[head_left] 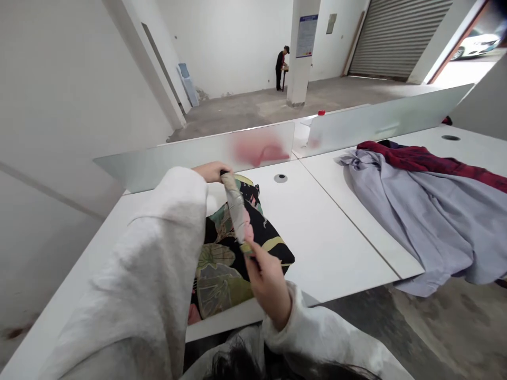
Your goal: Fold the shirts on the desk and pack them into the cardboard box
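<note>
Nearest, a white sleeve (158, 264) is seen across the white surface (328, 237). A lilac shirt (415, 221) is heaped at the right. The black floral garment (222, 258) is laid at the near edge; its raised fold (237, 211) is clamped at both ends by the left hand (212, 171) and right hand (269, 282).

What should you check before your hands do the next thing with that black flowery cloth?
1. Far end of the raised fold of the black flowery cloth gripped by the left hand: ok.
2. Near end pinched in the right hand fingers: ok.
3. Fold stretched straight between both hands: ok.
4. Whole cloth resting on the white desk: cannot tell, the white sleeve hides its left part.
5. Lilac shirt lying apart from the flowery cloth: ok.
</note>
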Demonstrator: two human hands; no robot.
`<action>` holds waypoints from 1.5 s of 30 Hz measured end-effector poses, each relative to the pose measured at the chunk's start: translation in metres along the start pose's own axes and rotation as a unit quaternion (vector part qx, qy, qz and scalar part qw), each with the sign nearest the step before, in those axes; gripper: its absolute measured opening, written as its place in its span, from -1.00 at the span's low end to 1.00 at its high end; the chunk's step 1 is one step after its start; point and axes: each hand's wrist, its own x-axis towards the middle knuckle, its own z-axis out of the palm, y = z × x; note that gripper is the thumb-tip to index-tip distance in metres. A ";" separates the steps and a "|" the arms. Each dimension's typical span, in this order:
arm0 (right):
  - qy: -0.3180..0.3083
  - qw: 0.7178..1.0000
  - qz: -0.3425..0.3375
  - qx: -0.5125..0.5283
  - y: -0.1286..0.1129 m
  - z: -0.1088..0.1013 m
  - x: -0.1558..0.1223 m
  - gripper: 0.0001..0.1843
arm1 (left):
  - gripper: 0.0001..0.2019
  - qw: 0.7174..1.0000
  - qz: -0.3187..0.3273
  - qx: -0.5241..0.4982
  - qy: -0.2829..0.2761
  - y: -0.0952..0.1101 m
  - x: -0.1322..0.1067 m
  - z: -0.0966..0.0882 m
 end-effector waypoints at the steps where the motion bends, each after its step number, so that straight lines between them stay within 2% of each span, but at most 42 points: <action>1: -0.029 0.999 -0.032 -0.013 -0.007 0.017 -0.002 -0.51 | -0.77 0.999 -0.018 -0.027 -0.002 -0.010 -0.026 0.001; 4: -0.128 0.982 -0.115 -0.073 -0.019 0.073 -0.015 -0.48 | -0.75 0.994 -0.080 -0.072 -0.010 -0.031 -0.097 0.017; 8: -0.255 0.943 -0.142 -0.158 -0.022 0.146 -0.039 -0.50 | -0.76 0.986 -0.149 -0.077 0.019 -0.049 -0.166 0.063; 11: -0.316 0.922 -0.127 -0.187 -0.015 0.182 -0.054 -0.53 | -0.83 0.978 -0.190 -0.082 0.031 -0.060 -0.194 0.100; 14: -0.350 0.908 -0.121 -0.198 -0.005 0.195 -0.063 -0.53 | -0.88 0.974 -0.205 -0.086 0.041 -0.069 -0.206 0.126; 16: -0.353 0.909 -0.120 -0.185 0.000 0.192 -0.064 -0.52 | -0.87 0.974 -0.202 -0.088 0.055 -0.073 -0.208 0.133; 19: -0.316 0.940 -0.068 -0.108 0.005 0.173 -0.053 -0.51 | -0.85 0.974 -0.190 -0.090 0.082 -0.077 -0.204 0.129; 22: -0.217 0.976 0.032 0.007 0.006 0.138 -0.027 -0.51 | -0.86 0.974 -0.181 -0.090 0.103 -0.079 -0.189 0.117; 24: -0.139 0.986 0.076 0.053 0.004 0.110 -0.007 -0.55 | -0.86 0.972 -0.179 -0.088 0.120 -0.081 -0.172 0.105; 26: -0.082 0.991 0.085 0.061 -0.001 0.086 0.010 -0.57 | -0.84 0.971 -0.176 -0.088 0.138 -0.082 -0.152 0.093; 28: -0.062 0.995 0.064 0.048 -0.009 0.073 0.019 -0.57 | -0.81 0.970 -0.169 -0.089 0.148 -0.082 -0.138 0.083; 30: -0.084 0.995 0.026 0.038 -0.017 0.077 0.018 -0.55 | -0.82 0.972 -0.164 -0.089 0.146 -0.080 -0.135 0.080; 32: -0.137 0.990 -0.016 0.029 -0.020 0.094 0.008 -0.53 | -0.85 0.972 -0.170 -0.085 0.136 -0.078 -0.145 0.086; 36: -0.264 0.962 -0.058 -0.039 -0.012 0.144 -0.022 -0.52 | -0.86 0.971 -0.206 -0.065 0.106 -0.071 -0.184 0.115; 38: -0.315 0.942 -0.073 -0.084 -0.005 0.156 -0.035 -0.55 | -0.85 0.969 -0.224 -0.052 0.093 -0.069 -0.201 0.128; 39: -0.334 0.933 -0.084 -0.103 -0.001 0.155 -0.040 -0.56 | -0.84 0.968 -0.232 -0.044 0.087 -0.069 -0.208 0.132; 41: -0.351 0.920 -0.110 -0.139 0.011 0.137 -0.046 -0.56 | -0.79 0.966 -0.246 -0.028 0.076 -0.067 -0.221 0.133; 43: -0.343 0.911 -0.131 -0.191 0.029 0.103 -0.048 -0.53 | -0.72 0.964 -0.257 -0.012 0.067 -0.060 -0.236 0.129; 45: -0.324 0.896 -0.137 -0.270 0.051 0.064 -0.049 -0.43 | -0.72 0.966 -0.256 0.015 0.039 -0.042 -0.255 0.125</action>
